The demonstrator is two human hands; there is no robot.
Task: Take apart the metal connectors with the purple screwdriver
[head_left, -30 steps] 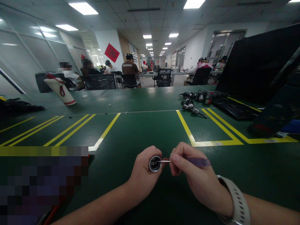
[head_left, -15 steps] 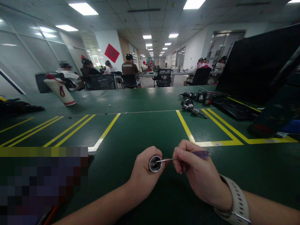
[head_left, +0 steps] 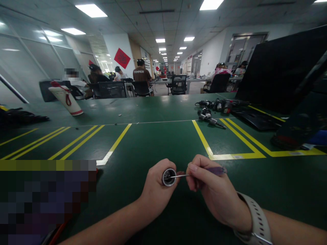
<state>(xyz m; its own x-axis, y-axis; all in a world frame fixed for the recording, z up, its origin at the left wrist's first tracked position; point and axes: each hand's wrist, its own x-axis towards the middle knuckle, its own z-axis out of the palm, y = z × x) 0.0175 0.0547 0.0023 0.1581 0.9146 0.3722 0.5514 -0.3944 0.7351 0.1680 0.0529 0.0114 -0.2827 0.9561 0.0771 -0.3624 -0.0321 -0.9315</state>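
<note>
Clutching round metal part (head_left: 169, 177) in closed left hand (head_left: 154, 191), pinching purple screwdriver (head_left: 217, 170) in right hand (head_left: 215, 194), well clear of tool pile (head_left: 211, 110) across open green mat (head_left: 158, 143).

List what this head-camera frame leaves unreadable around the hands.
- Tip of the screwdriver: sunk inside the round metal part, head view.
- Body of that part: wrapped by the left hand; only its rim shows.
- Purple handle: blurred, half under the right hand.
- Near-left bench: behind a pixelated block.
</note>
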